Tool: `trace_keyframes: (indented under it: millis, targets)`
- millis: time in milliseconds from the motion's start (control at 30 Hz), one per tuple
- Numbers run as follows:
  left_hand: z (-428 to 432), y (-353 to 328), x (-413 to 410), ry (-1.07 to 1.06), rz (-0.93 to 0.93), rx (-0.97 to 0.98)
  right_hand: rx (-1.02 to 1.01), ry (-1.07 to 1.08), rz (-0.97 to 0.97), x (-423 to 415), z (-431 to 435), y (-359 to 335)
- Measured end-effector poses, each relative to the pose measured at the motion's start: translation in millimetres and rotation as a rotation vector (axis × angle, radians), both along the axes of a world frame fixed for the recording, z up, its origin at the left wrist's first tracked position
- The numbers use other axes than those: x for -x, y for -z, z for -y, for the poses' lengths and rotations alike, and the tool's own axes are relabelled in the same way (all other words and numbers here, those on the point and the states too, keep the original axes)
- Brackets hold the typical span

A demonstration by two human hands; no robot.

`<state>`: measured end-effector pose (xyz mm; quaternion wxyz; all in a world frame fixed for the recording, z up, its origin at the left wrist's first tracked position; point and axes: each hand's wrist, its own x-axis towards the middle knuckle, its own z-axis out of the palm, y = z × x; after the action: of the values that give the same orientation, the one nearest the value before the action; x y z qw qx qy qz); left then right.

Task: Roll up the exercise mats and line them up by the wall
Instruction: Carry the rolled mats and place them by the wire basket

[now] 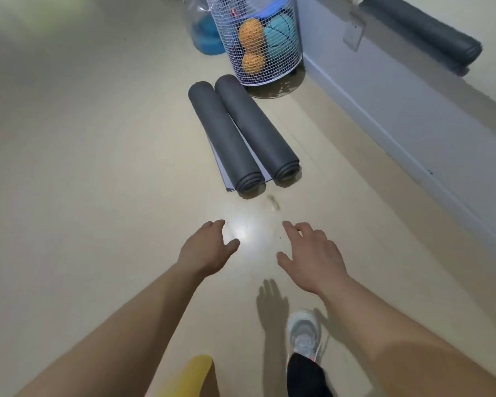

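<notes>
Two rolled grey exercise mats lie side by side on the pale floor ahead of me, the left mat point(224, 136) and the right mat point(255, 124), their spiral ends facing me. A loose flap pokes out under the left one. Another rolled grey mat point(424, 30) shows at the top right beyond the wall's edge. My left hand point(206, 247) and my right hand point(309, 253) reach forward over the floor, fingers spread and relaxed, holding nothing, well short of the mats.
A white wire basket point(292, 61) with orange and teal balls stands behind the mats by the wall point(398, 110). A clear bag with a blue item point(205, 38) sits left of it. My shoe point(304, 333) steps below; something yellow point(195, 371) is at the bottom edge.
</notes>
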<state>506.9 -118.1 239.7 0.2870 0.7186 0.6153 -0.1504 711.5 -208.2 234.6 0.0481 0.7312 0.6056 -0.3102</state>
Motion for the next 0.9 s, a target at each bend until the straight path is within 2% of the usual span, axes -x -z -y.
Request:
trace_keyframes:
  millis: [233, 467, 667, 800, 900]
  targets:
    - [-180, 54, 11, -0.054, -0.019, 0.05, 0.084, 0.032, 0.019, -2, -189, 60]
    - [-342, 99, 38, 0.037, 0.017, 0.12, 0.207, 0.364, -0.037, 25, -331, 115]
    - [-483, 125, 48, 0.336, -0.072, 0.143, 0.274, 0.646, -0.106, 72, -425, 162]
    - [-567, 151, 27, 0.463, -0.111, 0.171, 0.34, 0.603, -0.044, 104, -473, 185]
    - [-627, 176, 3, 0.563, -0.112, 0.163, 0.343, 0.804, -0.118, 105, -499, 215]
